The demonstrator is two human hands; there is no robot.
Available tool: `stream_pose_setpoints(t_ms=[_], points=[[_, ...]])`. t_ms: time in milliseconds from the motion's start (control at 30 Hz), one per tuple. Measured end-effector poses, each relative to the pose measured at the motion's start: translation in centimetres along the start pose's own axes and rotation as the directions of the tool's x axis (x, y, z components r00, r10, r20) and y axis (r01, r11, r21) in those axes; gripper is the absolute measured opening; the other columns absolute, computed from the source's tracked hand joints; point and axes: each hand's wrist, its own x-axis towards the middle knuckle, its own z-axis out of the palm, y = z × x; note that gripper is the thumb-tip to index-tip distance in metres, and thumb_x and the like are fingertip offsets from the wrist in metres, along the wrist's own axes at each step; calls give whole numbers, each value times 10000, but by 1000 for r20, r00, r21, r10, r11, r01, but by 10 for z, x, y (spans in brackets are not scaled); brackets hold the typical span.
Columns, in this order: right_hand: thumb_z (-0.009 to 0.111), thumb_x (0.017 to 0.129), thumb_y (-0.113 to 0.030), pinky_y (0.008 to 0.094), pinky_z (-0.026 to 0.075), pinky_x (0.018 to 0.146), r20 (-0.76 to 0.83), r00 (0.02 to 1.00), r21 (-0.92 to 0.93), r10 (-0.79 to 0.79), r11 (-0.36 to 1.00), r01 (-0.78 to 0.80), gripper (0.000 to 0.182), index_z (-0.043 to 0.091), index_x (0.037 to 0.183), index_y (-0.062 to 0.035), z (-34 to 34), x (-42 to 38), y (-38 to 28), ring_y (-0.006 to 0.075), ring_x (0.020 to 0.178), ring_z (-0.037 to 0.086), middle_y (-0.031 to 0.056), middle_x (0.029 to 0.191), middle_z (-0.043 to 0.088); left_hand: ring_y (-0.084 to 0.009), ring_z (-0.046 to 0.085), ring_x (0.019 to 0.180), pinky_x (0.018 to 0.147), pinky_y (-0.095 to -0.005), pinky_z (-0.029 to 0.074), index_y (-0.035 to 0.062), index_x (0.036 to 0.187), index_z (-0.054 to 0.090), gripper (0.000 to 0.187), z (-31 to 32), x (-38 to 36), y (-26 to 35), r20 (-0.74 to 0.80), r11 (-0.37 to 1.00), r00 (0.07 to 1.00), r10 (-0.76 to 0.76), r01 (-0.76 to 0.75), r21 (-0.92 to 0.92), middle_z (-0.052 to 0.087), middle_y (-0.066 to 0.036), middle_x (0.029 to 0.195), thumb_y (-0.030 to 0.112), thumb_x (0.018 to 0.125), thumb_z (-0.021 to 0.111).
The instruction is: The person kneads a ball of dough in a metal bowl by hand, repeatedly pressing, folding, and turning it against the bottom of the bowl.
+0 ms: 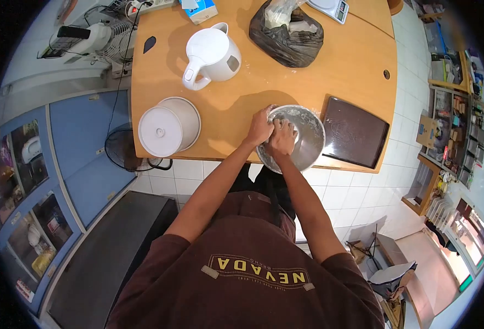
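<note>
A round metal bowl (310, 137) with white, floury smears on its inner wall stands at the table's front edge. My left hand (260, 127) grips the bowl's left rim, its fingers bent over it. Inside the bowl, my right hand (282, 137) has its fingers curled down against a whitish mass, mostly hidden beneath it. Right of the bowl lies a dark rectangular tray (356, 131). A white lidded container (168, 127) stands on the left, with a white electric kettle (212, 54) behind it.
At the back of the wooden table (242, 96) are a black plastic bag (294, 49) holding clear bags, a white scale (332, 7) and a blue-and-white box (199, 11). A dark bin (124, 149) stands below the table's left edge, near blue cabinets (91, 142).
</note>
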Motion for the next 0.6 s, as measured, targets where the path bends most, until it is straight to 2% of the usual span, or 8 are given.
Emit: stream_pose_setpoints(t_ms=[100,200,233,300,433,533,600], points=[[639,874,-318,569,431,999,-34,998,5,44,999,-44,342,583,1117,-83,1,14,1,402,1223,517,185,1220,571,-442,615,1146,1022,-464,470,-29,1210,632,494,-1,4,-1,24,997,1000,10,-12,74,669,-271,1173,-82,732,519],[663,862,-374,560,454,987,-20,999,81,48,996,-47,403,583,1115,-71,-6,25,5,408,1209,526,195,1208,577,-434,635,1148,1007,-437,495,-44,1253,621,523,3,2,-5,-5,993,1000,16,-15,121,679,-270,1175,-96,749,492],[673,861,-395,547,489,951,-105,994,68,16,998,-9,408,597,1080,-60,-1,27,10,419,1165,566,200,1169,612,-437,635,1145,1008,-439,494,-47,1250,621,520,4,2,-9,-12,988,999,30,-28,150,678,-272,1174,-93,748,493],[674,859,-387,541,508,921,-101,995,112,-11,994,22,387,608,1054,-59,2,33,19,419,1124,596,201,1118,642,-443,634,1139,1010,-443,493,-55,1244,622,514,5,2,-12,-21,976,998,58,-52,210,677,-277,1171,-88,747,495],[682,845,-378,528,528,890,-155,987,179,-40,982,68,365,626,1014,-59,12,41,35,413,1063,633,190,1035,684,-458,606,1156,1028,-473,473,-64,1274,606,534,5,-3,-20,-18,982,998,61,-57,180,653,-302,1196,-48,746,527],[706,819,-344,539,528,887,-165,986,262,-32,962,75,352,639,1008,-55,12,39,42,413,1062,631,186,1042,689,-461,607,1154,1028,-475,471,-64,1276,605,534,5,-8,-23,-30,989,999,29,-24,146,654,-301,1197,-43,749,526],[735,742,-251,509,522,908,-194,981,324,7,944,57,363,664,1036,-51,11,36,41,398,1049,634,173,1049,694,-465,612,1142,1022,-472,475,-63,1273,605,529,4,-10,-20,-46,989,999,20,-13,147,660,-299,1187,-43,751,523]])
